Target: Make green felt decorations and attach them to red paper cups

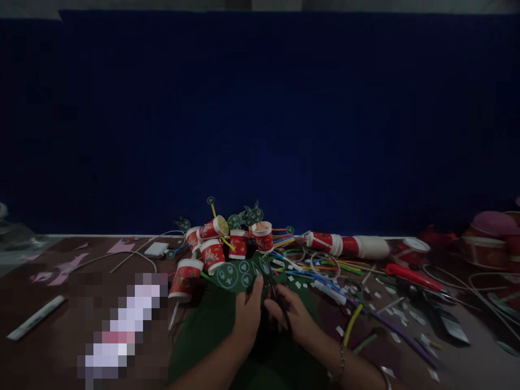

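Nearest, the left hand [248, 314] has its grip pinched on the green sheet [233, 275]. The right hand [293, 319] sits just beside it, fingers curled; it is too dim to tell whether that grip is shut. The sheet's printed circles run leftward from the hands, the left one nearer. Beyond, red paper cups [212, 253] and coloured straws [309, 266] litter the desk [32, 363].

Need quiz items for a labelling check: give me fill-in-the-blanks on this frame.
1. The left hand grips a ___ paper printed with circles.
2. The cups piled behind the hands are mostly ___ with white rims.
3. The stack of nested cups right of that pile lies on its ___.
4. The ruler lies far to the person's ___.

Missing words: green; red; side; left.
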`<state>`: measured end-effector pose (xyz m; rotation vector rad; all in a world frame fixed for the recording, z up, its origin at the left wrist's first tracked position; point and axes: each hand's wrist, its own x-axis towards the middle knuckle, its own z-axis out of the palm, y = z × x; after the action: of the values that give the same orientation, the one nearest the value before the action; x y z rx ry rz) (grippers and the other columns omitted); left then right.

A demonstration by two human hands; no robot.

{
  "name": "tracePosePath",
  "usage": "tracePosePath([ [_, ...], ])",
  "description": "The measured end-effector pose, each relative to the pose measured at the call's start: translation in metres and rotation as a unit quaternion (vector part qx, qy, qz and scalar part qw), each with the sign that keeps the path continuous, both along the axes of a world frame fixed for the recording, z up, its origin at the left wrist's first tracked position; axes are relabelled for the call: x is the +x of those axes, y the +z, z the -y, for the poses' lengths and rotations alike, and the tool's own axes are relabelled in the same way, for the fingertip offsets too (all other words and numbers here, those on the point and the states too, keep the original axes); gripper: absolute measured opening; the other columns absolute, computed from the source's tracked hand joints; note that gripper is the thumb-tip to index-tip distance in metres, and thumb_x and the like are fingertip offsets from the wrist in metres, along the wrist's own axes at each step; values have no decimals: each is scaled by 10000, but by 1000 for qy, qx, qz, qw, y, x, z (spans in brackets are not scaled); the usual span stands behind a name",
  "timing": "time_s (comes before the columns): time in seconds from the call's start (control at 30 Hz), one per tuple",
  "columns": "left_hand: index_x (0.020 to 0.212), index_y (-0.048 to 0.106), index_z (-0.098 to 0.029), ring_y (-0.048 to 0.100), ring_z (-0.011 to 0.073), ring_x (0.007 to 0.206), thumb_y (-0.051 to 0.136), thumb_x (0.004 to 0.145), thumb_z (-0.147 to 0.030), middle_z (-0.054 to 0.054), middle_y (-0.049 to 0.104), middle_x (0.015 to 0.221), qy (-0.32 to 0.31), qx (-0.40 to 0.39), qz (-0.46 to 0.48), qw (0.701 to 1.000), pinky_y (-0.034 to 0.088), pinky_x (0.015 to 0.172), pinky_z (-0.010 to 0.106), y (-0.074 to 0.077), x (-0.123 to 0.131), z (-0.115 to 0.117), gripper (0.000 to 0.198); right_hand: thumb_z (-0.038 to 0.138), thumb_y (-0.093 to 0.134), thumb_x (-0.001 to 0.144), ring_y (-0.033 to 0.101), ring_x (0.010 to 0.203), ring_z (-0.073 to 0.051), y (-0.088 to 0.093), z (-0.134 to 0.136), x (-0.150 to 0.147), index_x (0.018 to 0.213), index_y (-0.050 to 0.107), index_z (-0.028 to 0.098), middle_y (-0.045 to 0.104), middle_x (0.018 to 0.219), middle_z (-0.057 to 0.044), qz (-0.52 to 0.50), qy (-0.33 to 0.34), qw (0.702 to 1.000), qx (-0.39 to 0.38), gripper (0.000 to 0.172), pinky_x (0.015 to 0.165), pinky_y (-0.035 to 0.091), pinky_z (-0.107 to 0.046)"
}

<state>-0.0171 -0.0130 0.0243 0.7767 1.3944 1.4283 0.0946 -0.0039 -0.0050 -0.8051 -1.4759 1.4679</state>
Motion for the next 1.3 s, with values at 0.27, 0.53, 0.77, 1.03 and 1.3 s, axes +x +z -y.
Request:
tracePosePath([
  [0.27, 539, 656, -135, 604, 210, 593, 590, 644, -612, 69, 649, 545, -32, -40, -38, 998, 457, 579, 282, -10, -4, -3, 494, 437, 644, 748, 436, 411, -66, -5, 2, -2, 728, 450, 178, 461, 521, 72, 7, -1, 999, -31, 323, 388, 355, -170],
  [0.53, 642, 696, -117, 622, 219, 655, 641, 612, -587, 68, 673, 601, -35, -14, -15, 999, 469, 652, 293, -11, -3, -4, 474, 437, 655, 738, 394, 466, -58, 3, 2, -1, 710, 463, 173, 457, 585, 60, -2, -29, 1000, -10, 328, 417, 339, -170],
  [0.77, 625, 699, -109, 625, 216, 602, 654, 613, -565, 73, 681, 598, -42, -19, -12, 999, 480, 616, 300, -11, -2, -4, 458, 472, 637, 742, 415, 463, -69, -2, 3, -2, 721, 455, 181, 445, 560, 62, 7, -36, 999, -10, 343, 418, 361, -176],
  [1.03, 565, 679, -114, 623, 220, 566, 641, 616, -585, 75, 655, 517, -62, -42, -26, 997, 480, 545, 290, -8, -3, -4, 476, 470, 636, 743, 430, 418, -65, 0, 1, 0, 716, 463, 177, 466, 536, 64, 18, -44, 999, -15, 341, 386, 344, -173],
  [1.3, 588, 690, -130, 639, 256, 605, 692, 578, -535, 67, 649, 503, -45, -26, -29, 998, 497, 632, 343, -9, -5, -5, 405, 488, 637, 732, 451, 388, -73, 2, 0, 1, 717, 457, 178, 457, 500, 74, 23, -41, 998, -33, 359, 370, 357, -178],
])
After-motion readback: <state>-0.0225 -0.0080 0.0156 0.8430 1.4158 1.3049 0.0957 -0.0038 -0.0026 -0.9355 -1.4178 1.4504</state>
